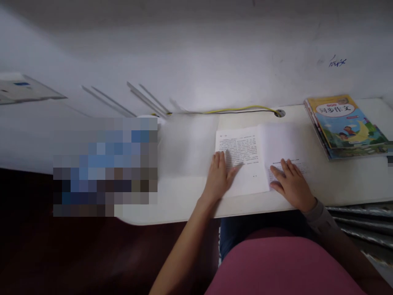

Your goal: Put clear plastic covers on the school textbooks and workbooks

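An opened book point(242, 180) lies on the white desk point(175, 205) in front of me, its printed left page facing up. My left hand point(218, 174) rests on the left page near its outer edge, fingers stretched and the thumb out over the text. On the right page, which has a pale upper part and some lines of print lower down, my right hand point(291, 182) lies flat with its fingers spread. Neither hand grips anything. The palms hide parts of both pages.
A stack of books point(353, 123) with a colourful cover stands at the right. Yellow and black cables point(236, 109) run along the wall to a round desk hole point(279, 113). A blurred-out patch point(116, 164) covers the left end. Metal bars point(362, 225) show at lower right.
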Motion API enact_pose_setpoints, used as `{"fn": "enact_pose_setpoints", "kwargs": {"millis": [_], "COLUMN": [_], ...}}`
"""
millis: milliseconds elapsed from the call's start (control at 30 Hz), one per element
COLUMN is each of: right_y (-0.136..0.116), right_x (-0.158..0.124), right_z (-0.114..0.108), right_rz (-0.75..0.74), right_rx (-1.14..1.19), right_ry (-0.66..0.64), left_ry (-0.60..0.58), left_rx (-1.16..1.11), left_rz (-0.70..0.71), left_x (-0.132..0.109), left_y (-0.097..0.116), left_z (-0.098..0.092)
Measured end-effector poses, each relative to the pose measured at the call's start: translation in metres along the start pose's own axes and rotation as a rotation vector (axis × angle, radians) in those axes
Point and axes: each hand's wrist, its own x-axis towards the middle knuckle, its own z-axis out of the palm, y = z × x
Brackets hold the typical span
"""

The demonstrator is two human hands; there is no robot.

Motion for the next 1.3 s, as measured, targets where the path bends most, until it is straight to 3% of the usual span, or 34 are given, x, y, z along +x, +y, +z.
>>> {"fn": "enact_pose_setpoints", "kwargs": {"millis": [333, 1300], "right_y": [-0.002, 0.012], "right_x": [0.002, -0.004], "right_z": [-0.01, -0.013], "right_rz": [0.045, 0.058], "right_rx": [-0.019, -0.035], "right_ry": [-0.079, -0.096], "left_ry": [0.051, 0.021], "left_rx": [-0.049, 0.021], "left_rz": [0.116, 0.07], "left_x": [-0.003, -0.001], "left_y": [-0.016, -0.011], "left_z": [-0.004, -0.001]}}
